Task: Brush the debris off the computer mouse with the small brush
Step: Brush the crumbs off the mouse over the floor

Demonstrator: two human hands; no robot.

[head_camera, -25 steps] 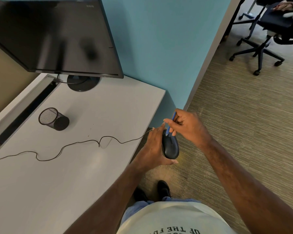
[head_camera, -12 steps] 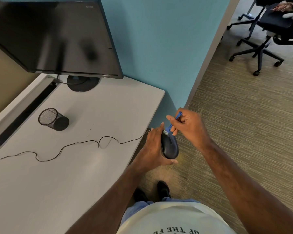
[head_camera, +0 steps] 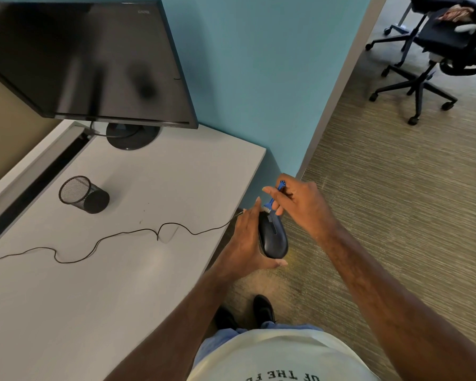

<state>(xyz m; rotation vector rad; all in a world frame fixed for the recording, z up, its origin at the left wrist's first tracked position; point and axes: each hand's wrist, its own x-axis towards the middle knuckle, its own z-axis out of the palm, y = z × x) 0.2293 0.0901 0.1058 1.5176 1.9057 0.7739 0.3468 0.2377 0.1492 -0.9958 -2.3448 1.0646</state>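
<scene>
A black wired computer mouse (head_camera: 272,237) is held in the air just past the right edge of the white desk (head_camera: 138,270), above the carpet. My left hand (head_camera: 245,240) grips it from the left side and underneath. My right hand (head_camera: 300,204) pinches a small blue brush (head_camera: 275,195) with pale bristles. The bristles sit at the mouse's far end, near its buttons. The mouse cable (head_camera: 107,237) trails left across the desk.
A black monitor (head_camera: 85,61) stands at the back of the desk, and a mesh pen cup (head_camera: 83,195) lies on its side. A teal partition wall (head_camera: 259,78) rises behind. Office chairs (head_camera: 429,56) stand on the carpet at far right. My shoes (head_camera: 248,312) are below.
The brush has tilted from nearly upright on the mouse's front to slanted, and its bristles have swept up toward the mouse's far tip. My left hand keeps the mouse still.
</scene>
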